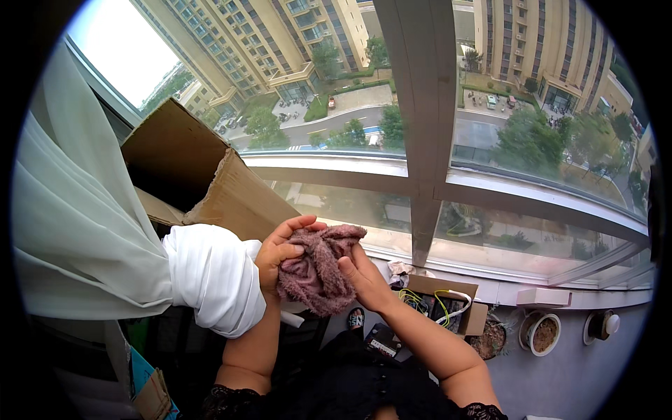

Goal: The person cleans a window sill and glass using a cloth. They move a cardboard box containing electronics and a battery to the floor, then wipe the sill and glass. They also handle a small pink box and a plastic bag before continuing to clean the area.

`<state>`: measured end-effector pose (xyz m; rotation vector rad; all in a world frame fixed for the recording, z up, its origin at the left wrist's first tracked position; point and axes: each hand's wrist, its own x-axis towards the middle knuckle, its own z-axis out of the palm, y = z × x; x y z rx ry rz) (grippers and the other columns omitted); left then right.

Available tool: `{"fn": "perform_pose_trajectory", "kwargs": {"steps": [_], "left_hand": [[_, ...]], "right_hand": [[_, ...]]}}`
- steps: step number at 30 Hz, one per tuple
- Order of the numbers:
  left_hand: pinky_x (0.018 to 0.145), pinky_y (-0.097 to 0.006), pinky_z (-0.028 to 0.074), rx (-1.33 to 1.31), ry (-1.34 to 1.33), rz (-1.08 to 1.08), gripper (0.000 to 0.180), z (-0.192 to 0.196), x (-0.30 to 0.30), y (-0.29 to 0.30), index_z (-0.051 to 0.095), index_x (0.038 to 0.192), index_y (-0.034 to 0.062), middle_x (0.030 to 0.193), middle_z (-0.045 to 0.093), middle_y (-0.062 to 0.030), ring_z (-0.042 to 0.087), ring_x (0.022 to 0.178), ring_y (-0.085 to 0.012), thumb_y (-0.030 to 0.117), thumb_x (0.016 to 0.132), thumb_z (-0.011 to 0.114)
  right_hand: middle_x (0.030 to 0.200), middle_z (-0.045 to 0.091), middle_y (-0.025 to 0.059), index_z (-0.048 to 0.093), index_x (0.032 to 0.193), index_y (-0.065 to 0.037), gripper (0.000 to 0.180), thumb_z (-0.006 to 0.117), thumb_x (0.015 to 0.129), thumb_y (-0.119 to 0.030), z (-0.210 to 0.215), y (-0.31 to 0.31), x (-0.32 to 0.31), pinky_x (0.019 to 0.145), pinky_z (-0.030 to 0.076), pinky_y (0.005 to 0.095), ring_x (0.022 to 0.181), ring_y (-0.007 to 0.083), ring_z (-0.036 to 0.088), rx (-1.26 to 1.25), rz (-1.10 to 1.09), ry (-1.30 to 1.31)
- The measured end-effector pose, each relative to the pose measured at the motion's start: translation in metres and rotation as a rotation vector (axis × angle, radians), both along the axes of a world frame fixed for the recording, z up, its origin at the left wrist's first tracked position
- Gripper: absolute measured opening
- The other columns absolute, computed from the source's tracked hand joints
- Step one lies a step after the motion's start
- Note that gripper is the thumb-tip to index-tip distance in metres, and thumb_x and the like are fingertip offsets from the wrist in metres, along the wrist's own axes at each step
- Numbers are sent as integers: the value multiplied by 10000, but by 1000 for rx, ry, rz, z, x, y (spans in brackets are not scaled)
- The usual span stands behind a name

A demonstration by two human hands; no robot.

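Observation:
A bunched, fluffy mauve cloth (pixel 318 273) is held up in front of me between my two hands. My left hand (pixel 276 253) grips its left side, with the thumb lying over the folds and the fingers behind the upper edge. On the right side my right hand (pixel 365 278) closes on the cloth, thumb in front and the other fingers partly hidden by it. The white knotted band of a pale curtain (pixel 217 276) hangs right beside my left wrist.
Tall windows (pixel 420 105) stand ahead, above a street. An open cardboard box (pixel 241 199) rises at the left. Near the sill are a carton of cables (pixel 448 288), a white pot of soil (pixel 542 334) and another plant pot (pixel 488 341). My foot (pixel 355 319) shows below.

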<state>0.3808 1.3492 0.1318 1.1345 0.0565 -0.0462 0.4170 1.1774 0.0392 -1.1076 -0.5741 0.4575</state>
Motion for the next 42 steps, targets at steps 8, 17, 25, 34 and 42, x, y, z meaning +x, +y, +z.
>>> {"fn": "perform_pose_trajectory", "kwargs": {"steps": [8,17,25,34,42], "left_hand": [[1037,-534,448,-147,-156,74,695,13,27,5,287,1454,-19,1348,471,-265,506,1224,-415,33,798,512],[925,-427,528,-264,-503,759,355,-1,149,-54,481,1223,25,1128,576,-177,599,1068,-303,19,868,469],[743,-345,530,192,-265,1452,364,-56,235,20,435,1220,54,1088,480,-116,567,928,-214,42,863,508],[811,-433,548,580,367,1881,402,-59,265,143,457,1200,-13,1217,446,-205,591,998,-345,143,856,596],[822,-434,530,700,787,1984,234,-45,268,185,561,1049,12,1110,538,-148,589,995,-323,138,854,587]], "right_hand": [[1226,582,195,537,1274,-2,472,635,916,-295,14,-165,52,978,418,423,1128,354,537,-505,-1022,-721],[1130,624,138,618,1131,-39,339,623,794,-83,41,-51,107,916,476,398,1109,300,564,-497,-670,-1364],[1078,640,117,620,1099,-10,337,587,769,-71,3,35,177,868,471,351,993,264,590,-766,-467,-1406],[1098,662,145,673,1056,5,326,600,751,-86,-15,49,181,890,465,354,1006,258,597,-574,-641,-1351],[1127,660,138,679,1053,2,314,596,766,-95,-11,44,181,880,467,362,1025,252,595,-552,-591,-1321]]}}
